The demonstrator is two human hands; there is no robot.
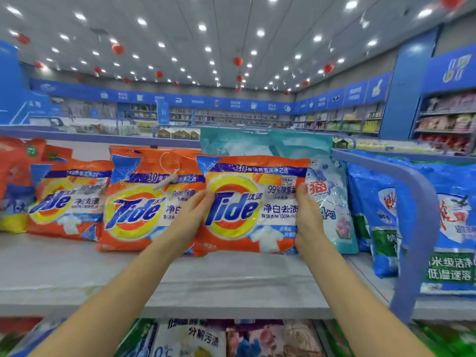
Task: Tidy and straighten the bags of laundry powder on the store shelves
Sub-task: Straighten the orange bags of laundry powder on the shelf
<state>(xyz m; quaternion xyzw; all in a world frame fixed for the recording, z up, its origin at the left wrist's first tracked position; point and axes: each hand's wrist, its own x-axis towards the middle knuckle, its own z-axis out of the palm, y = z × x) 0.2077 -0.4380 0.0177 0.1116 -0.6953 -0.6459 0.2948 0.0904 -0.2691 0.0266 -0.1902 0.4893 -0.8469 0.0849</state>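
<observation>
**A:** How is the row looking, starting from the left?

**B:** A red bag (15,181) is slumping at the far end of the shelf (206,279); next to it the left Tide bag (67,199) is leaning back and sitting askew; the middle Tide bag (144,202) is facing front, with a loop of string lying across its top.

**A:** And the hands?

**B:** The left hand (193,212) is gripping the left edge of the front Tide bag (247,204), thumb lying on the printed face, fingers going behind; the right hand (307,217) is pinching the right edge the same way. The bag is standing upright near the shelf's middle, overlapping the middle bag's right side; whether its bottom is touching the shelf, I cannot tell.

**A:** What is sitting beyond it?

**B:** Teal bags (257,144) are rising behind it; a pale blue bag (332,202) is standing just beside the right hand; blue bags (373,215) are crowding round the curved divider (417,215).

**A:** So how far along is it looking?

**B:** Midway, I am judging; this one bag is being squared up; the bags to the left are looking unstraightened; the blue ones on the right are leaning unevenly.
</observation>
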